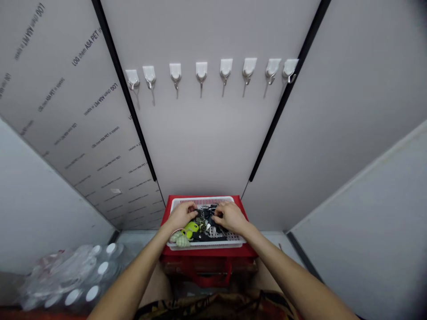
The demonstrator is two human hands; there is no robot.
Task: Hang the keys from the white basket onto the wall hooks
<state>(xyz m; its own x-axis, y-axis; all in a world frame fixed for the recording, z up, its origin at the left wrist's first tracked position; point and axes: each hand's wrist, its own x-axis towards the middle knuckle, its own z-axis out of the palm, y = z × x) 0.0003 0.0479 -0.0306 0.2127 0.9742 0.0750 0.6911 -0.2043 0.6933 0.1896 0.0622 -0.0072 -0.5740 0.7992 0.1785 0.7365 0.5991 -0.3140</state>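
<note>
A white plastic basket [216,245] with slotted sides holds a jumble of small items: a yellow-green plastic piece [191,230], metal bits [202,223] that look like keys or key rings, and black straps [208,238]. A pale green puffy fabric piece [181,239] lies at its near left corner. My left hand [182,214] reaches over the basket's left side, its fingers curled together among the dark items. From the right, my right hand [231,216] dips in with thumb and fingers pinched. What either hand grips is too small to make out.
The basket stands on a red box or bag [200,253] with a red handle [213,280]. Several white adhesive hooks [201,70] line the wall panel [200,142] ahead. On the floor at left are white-capped bottles [103,268] and clear plastic wrapping [63,273].
</note>
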